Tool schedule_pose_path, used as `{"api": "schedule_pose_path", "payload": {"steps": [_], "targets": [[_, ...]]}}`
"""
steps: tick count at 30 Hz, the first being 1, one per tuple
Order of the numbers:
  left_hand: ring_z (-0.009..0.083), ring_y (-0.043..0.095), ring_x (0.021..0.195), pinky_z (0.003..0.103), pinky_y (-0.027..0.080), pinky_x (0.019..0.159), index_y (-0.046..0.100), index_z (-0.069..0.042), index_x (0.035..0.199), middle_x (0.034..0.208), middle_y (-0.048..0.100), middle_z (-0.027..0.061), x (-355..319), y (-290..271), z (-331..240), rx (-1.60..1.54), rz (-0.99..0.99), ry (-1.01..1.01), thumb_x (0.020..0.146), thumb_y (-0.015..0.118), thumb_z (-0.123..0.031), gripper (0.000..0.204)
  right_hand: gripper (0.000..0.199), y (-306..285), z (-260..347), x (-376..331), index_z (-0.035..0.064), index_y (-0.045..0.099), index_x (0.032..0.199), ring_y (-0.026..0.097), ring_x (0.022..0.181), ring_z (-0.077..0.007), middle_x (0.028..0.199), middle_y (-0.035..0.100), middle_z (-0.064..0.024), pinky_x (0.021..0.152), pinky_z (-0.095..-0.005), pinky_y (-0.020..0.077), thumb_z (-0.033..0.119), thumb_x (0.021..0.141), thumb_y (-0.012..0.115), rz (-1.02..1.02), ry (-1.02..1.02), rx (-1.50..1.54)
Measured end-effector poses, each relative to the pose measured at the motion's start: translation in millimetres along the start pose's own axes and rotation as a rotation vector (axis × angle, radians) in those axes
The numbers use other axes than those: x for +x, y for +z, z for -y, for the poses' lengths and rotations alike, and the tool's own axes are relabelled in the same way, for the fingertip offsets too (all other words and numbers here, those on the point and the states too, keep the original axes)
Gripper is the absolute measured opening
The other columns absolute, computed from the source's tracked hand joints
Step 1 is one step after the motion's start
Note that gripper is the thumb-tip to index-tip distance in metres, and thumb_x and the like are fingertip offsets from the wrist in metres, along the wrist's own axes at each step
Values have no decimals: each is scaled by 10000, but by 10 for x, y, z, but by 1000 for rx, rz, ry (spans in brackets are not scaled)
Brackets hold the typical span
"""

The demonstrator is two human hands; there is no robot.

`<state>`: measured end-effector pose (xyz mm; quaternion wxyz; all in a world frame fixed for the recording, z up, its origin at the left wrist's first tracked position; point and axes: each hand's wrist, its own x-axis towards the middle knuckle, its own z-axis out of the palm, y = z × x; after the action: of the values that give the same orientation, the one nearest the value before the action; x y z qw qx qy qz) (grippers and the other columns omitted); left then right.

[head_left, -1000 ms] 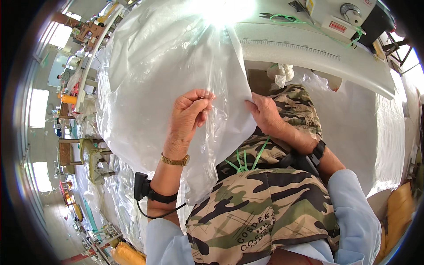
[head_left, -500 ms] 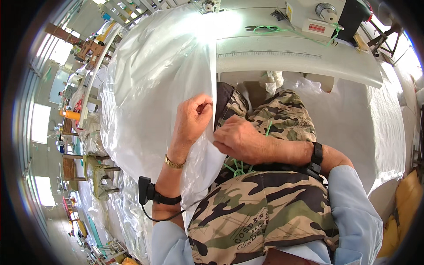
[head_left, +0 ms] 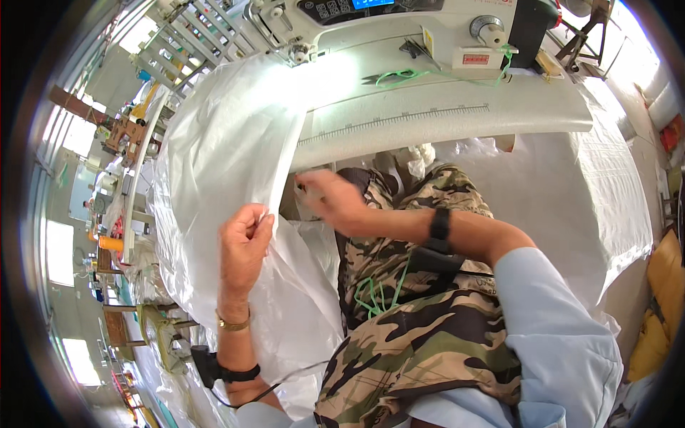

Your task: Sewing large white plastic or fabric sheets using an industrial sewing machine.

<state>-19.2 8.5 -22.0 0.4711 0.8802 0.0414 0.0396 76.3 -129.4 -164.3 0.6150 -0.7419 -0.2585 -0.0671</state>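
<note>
A big sheet of thin white woven fabric (head_left: 228, 143) drapes from the sewing table down past my left knee. My left hand (head_left: 244, 244) is closed on a folded edge of it, at mid-left. My right hand (head_left: 330, 201) reaches across to the same edge just under the table's front, fingers pinching the fabric; it is motion-blurred. Both wrists carry black bands. My camouflage trousers (head_left: 421, 335) fill the lower middle, with a loose green cord (head_left: 378, 299) lying on them.
A white industrial sewing machine (head_left: 399, 21) stands at the top on a pale table (head_left: 457, 114) with a ruler strip along its front. Scissors and green thread lie on the table. More white fabric (head_left: 606, 200) hangs at the right. Workshop benches run along the left.
The fabric has been drawn leftward, off the table's right part. My left hand has dropped lower on the edge, and my right hand has travelled left along it to the table's front.
</note>
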Motion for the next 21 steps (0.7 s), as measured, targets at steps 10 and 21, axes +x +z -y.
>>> {"api": "schedule_pose_path", "payload": {"steps": [10,21], "targets": [[267,660,681,354,491,619,664,19,1017,791,680,127,-34,315,219,538,52,356,869,638,-28,158,258,435,41,48,14,669,1015,623,1081,-298,1110,668,-169,932,-435,491,178,817,678,1035,-655,-202],[369,647,767,409,503,685,642,19,1087,940,658,198,-230,766,419,336,-239,227,837,588,52,258,251,-911,-204,1405,56,663,1009,632,1039,-284,1019,664,-105,871,-411,520,288,943,595,317,-632,-744]]}}
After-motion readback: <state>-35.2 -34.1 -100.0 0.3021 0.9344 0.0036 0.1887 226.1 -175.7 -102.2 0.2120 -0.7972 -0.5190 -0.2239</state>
